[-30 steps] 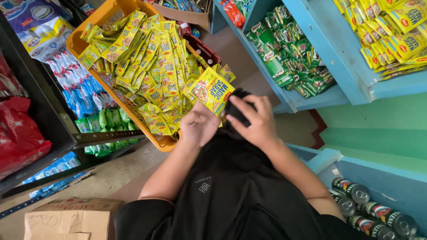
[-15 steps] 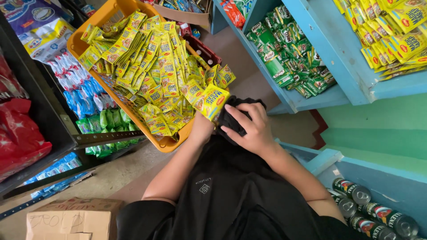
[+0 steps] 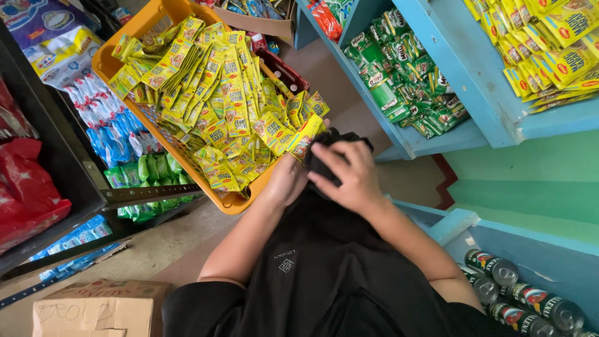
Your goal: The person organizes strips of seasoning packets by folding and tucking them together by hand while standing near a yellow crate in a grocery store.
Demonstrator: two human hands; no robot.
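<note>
At the basket's (image 3: 118, 43) near corner, the left hand (image 3: 288, 181) has lowered its pinched sachet (image 3: 304, 138); the right hand (image 3: 349, 178) clutches black cloth (image 3: 321, 163).

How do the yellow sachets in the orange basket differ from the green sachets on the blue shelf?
The yellow sachets lie in loose long strips heaped in the orange plastic basket; the green sachets are piled on the light blue wooden shelf. The yellow heap looks larger. Both are small glossy foil packets.

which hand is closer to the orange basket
Left. The left hand holds a yellow packet right at the rim of the orange basket; the right hand rests on black cloth farther away.
</note>
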